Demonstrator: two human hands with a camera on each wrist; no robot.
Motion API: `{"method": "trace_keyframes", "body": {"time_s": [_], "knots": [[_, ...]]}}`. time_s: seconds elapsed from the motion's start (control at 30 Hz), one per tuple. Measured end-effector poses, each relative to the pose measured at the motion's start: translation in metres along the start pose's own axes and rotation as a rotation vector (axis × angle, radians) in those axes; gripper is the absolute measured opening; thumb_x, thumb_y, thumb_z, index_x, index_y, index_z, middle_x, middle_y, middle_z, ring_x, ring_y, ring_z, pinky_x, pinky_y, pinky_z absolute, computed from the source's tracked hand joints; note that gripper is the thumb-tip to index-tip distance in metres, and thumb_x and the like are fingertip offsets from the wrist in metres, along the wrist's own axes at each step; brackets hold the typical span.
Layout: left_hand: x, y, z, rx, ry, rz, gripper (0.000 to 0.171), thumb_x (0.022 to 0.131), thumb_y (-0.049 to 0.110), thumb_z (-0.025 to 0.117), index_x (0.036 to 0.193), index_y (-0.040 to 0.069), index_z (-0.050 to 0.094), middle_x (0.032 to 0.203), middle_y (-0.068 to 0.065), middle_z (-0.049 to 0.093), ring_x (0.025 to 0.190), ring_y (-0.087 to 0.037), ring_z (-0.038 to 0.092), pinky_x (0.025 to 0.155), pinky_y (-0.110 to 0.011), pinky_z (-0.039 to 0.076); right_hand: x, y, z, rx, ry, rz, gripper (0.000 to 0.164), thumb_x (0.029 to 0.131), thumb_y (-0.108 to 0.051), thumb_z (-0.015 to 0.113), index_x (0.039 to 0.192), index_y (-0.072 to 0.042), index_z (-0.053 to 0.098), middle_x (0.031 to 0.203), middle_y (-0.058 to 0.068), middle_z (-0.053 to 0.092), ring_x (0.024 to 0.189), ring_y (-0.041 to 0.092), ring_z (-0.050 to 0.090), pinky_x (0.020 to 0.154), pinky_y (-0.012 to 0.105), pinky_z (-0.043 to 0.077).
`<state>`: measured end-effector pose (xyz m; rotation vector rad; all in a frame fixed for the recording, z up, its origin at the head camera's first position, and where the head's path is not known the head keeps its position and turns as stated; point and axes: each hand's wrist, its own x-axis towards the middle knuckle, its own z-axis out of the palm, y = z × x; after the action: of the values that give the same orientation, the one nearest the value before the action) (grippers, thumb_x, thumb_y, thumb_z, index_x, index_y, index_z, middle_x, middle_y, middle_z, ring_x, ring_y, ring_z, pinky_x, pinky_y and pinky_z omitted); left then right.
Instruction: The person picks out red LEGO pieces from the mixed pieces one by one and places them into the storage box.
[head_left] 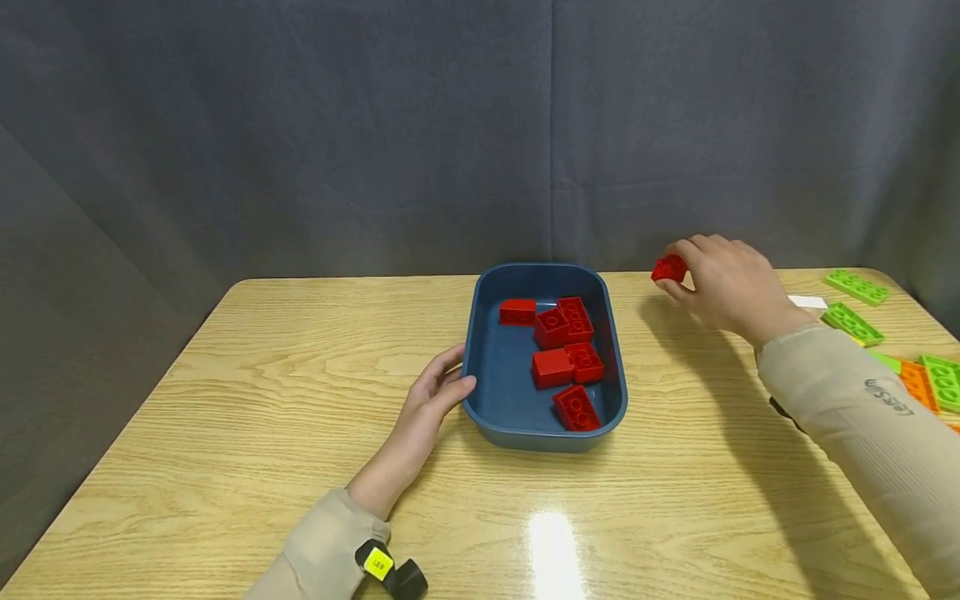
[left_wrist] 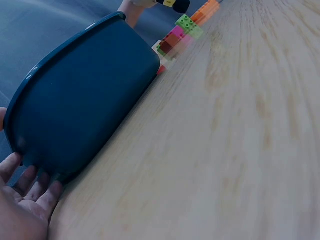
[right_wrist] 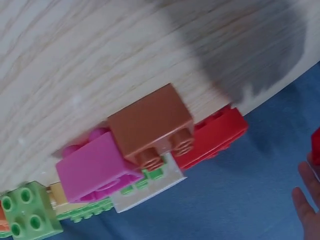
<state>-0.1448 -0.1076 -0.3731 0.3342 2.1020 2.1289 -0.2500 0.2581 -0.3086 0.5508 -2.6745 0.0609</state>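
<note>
A blue plastic bin [head_left: 498, 425] stands mid-table with several red toy bricks [head_left: 551, 368] inside, mostly along its right side. At the bin's left wall, my left hand [head_left: 431, 392] holds on, with the thumb over the rim and fingertips [left_wrist: 50, 192] against the outer side. To the right of the bin, my right hand [head_left: 723, 279] is raised near the table's back edge. It pinches a red brick [head_left: 668, 267] between thumb and fingers. Only a sliver of that brick shows at the right wrist view's edge.
Loose bricks lie on the right side, among them green plates [head_left: 857, 287], an orange piece [head_left: 917, 383], a brown brick [right_wrist: 150, 122], a pink brick [right_wrist: 95, 167] and a flat red piece [right_wrist: 215, 136]. A dark curtain [head_left: 375, 150] hangs behind the wooden table [head_left: 300, 358].
</note>
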Motion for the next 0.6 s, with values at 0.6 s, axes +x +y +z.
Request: {"method": "trace_keyframes", "body": {"time_s": [0.6], "knots": [[-0.001, 0.001, -0.002, 0.000, -0.005, 0.004, 0.052, 0.094, 0.017, 0.047, 0.144, 0.006, 0.034, 0.149, -0.019, 0.036, 0.132, -0.030, 0.040, 0.112, -0.051, 0.029, 0.006, -0.058, -0.007, 0.055, 0.054, -0.122, 0.043, 0.088, -0.038, 0.059, 0.114, -0.005, 0.054, 0.105, 0.016, 0.066, 0.093, 0.031, 0.057, 0.087, 0.049, 0.049]]}}
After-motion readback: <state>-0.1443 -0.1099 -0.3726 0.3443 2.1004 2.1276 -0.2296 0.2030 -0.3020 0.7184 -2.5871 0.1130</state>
